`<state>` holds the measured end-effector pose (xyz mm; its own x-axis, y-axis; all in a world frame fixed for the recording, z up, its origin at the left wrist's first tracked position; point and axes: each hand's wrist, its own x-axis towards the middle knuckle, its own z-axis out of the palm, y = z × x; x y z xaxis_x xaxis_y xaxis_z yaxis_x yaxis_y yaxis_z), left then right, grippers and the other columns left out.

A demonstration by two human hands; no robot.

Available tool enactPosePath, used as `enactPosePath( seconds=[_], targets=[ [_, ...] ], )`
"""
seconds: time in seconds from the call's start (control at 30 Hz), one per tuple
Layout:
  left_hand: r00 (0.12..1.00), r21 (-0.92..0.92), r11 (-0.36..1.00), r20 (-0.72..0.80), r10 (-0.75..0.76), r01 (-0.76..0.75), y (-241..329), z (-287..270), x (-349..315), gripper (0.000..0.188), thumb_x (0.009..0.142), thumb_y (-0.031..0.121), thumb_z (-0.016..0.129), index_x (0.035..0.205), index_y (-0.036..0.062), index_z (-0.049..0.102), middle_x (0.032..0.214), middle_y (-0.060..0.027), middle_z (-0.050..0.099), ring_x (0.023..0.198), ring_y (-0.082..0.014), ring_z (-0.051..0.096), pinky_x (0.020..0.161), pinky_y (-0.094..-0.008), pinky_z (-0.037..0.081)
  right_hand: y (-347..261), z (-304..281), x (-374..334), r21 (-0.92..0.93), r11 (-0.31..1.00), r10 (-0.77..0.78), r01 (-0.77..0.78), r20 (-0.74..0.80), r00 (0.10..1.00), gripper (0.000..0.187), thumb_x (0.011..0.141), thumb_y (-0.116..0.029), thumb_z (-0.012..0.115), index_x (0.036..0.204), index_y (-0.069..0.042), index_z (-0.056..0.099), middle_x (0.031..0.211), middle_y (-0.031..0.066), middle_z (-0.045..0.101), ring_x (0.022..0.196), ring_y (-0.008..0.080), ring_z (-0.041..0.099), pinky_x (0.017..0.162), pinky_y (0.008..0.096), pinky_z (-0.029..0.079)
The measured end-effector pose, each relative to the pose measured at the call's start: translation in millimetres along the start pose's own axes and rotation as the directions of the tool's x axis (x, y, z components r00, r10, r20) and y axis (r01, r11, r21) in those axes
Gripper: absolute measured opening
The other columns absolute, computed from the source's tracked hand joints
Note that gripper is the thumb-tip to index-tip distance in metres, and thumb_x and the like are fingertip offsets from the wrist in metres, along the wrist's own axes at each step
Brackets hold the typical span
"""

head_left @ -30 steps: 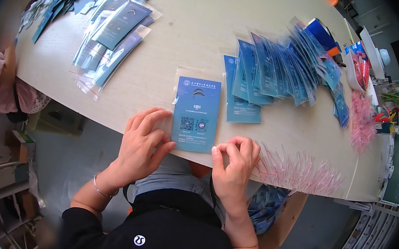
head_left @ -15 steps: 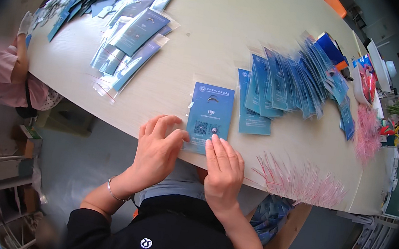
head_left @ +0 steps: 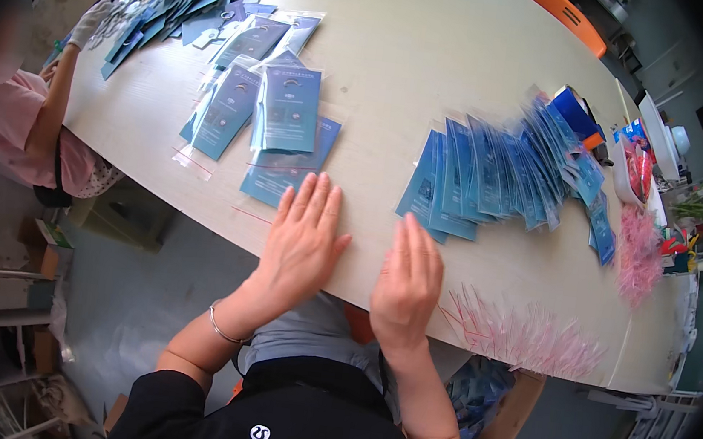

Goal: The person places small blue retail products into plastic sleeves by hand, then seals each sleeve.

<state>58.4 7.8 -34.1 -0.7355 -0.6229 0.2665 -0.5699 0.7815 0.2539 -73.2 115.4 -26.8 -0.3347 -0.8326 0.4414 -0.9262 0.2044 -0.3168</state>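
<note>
My left hand (head_left: 305,233) lies with fingers stretched out, palm toward the table, nothing seen in it. Its fingertips are by the nearest blue card in a clear sleeve (head_left: 260,177) of the left pile; whether they touch it I cannot tell. On top of that pile another sleeved blue card (head_left: 287,108) lies nearly straight. My right hand (head_left: 409,290) is also stretched out, fingers side by side, with no object showing. Its fingertips are just below the left end of a fanned row of sleeved blue cards (head_left: 494,170).
Pink-edged clear strips (head_left: 528,334) lie at the table's (head_left: 386,52) near right edge, above a box of blue packets (head_left: 483,392). A pink bundle (head_left: 637,254) and a tape dispenser (head_left: 577,115) stand at right. A gloved person (head_left: 15,120) sits left by loose cards (head_left: 172,8).
The sleeved card that lay between my hands is gone from there. My hands have spread apart and the left one has flattened. Cards in the left pile lie differently, and the view has shifted.
</note>
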Motion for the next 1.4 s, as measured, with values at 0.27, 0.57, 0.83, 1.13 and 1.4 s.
enactPosePath(
  seconds=[0.27, 0.57, 0.83, 1.13, 1.4],
  targets=[
    [0.981, -0.428, 0.888, -0.161, 0.11, -0.17, -8, -21, 11, 0.037, 0.081, -0.016, 0.051, 0.115, -0.0005, 0.052, 0.134, -0.0217, 0.052, 0.134, -0.0381, 0.045, 0.103, -0.0439, 0.044, -5, 1, 2, 0.388, 0.922, -0.109, 0.024, 0.2, 0.974, 0.046, 0.091, -0.013, 0.063, 0.133, 0.002, 0.055, 0.136, 0.019, 0.057, 0.128, 0.0335, 0.054, 0.109, 0.0492, 0.039],
    [0.986, -0.571, 0.807, 0.141, -0.088, 0.153, -16, -38, 24, 0.045, 0.091, -0.01, 0.042, 0.134, 0.002, 0.044, 0.147, -0.0204, 0.046, 0.132, -0.0388, 0.049, 0.107, -0.0422, 0.041, -29, 15, 4, 0.322, 0.928, -0.25, 0.187, 0.164, 0.954, 0.044, 0.09, -0.022, 0.065, 0.128, 0.0, 0.059, 0.138, 0.0174, 0.055, 0.134, 0.0324, 0.046, 0.112, 0.0489, 0.035],
    [0.935, -0.068, 0.966, 0.243, 0.259, -0.25, -45, -26, 46, 0.059, 0.096, 0.032, 0.059, 0.147, 0.009, 0.043, 0.156, -0.0108, 0.039, 0.149, -0.0306, 0.026, 0.12, -0.0573, 0.013, 13, -20, -4, 0.393, 0.894, -0.333, 0.215, 0.261, 0.906, 0.026, 0.088, -0.011, 0.065, 0.113, -0.004, 0.069, 0.133, 0.0116, 0.061, 0.132, 0.03, 0.05, 0.11, 0.0501, 0.038],
    [0.837, -0.213, 0.882, 0.283, 0.468, -0.421, -11, -25, 23, 0.068, 0.091, 0.034, 0.064, 0.15, 0.0094, 0.04, 0.158, -0.0159, 0.034, 0.147, -0.0351, 0.029, 0.12, -0.0474, 0.024, 36, -44, -11, 0.591, 0.779, 0.069, -0.206, 0.247, 0.967, 0.022, 0.08, 0.006, 0.07, 0.101, -0.001, 0.072, 0.109, 0.0131, 0.067, 0.105, 0.0303, 0.064, 0.085, 0.0365, 0.054],
    [0.836, -0.217, 0.897, 0.331, 0.438, -0.385, -5, -28, 26, 0.07, 0.085, 0.023, 0.065, 0.15, 0.0115, 0.042, 0.16, -0.0165, 0.03, 0.149, -0.0371, 0.024, 0.121, -0.0479, 0.019, 36, -43, -15, 0.221, 0.975, -0.053, 0.007, 0.204, 0.978, 0.01, 0.08, -0.005, 0.07, 0.084, -0.001, 0.063, 0.09, 0.0105, 0.055, 0.091, 0.0281, 0.056, 0.077, 0.0392, 0.047]
  ],
)
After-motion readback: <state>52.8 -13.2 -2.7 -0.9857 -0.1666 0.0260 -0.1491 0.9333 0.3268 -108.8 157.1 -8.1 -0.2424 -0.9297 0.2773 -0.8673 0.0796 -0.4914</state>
